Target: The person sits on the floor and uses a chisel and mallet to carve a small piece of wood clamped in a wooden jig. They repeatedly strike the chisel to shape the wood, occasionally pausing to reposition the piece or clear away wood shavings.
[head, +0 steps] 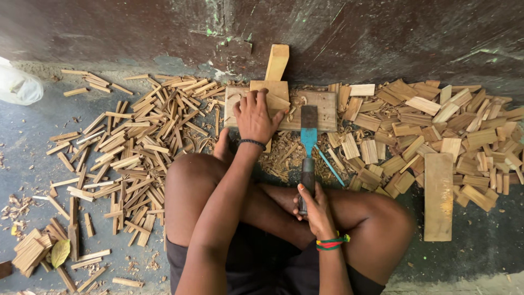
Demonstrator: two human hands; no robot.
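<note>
Seated worker splitting small wood blocks on the floor (480, 240). The left hand (255, 116) is pressing down, fingers spread and nearly flat, on a pale rectangular wood block (275, 93) that is resting on a worn flat chopping board (322, 106) against the dark wall (349, 33). The right hand (312, 205) is closing fully around the dark handle of a broad chisel (308, 139), whose blue shank and rusty flat blade are lying on the board just right of the block. Judged from this pose, the block is being steadied ahead of a cut; the coming move calls for setting the blade edge along the grain while keeping the fingers clear. A taller block is leaning upright behind the board. Thin, straight-grained split sticks (142, 147) are lying heaped to the left; thicker, squarish cut blocks (436, 125) and one long plank (438, 196) to the right. Curled shavings (284, 158) are littering the floor between.
</note>
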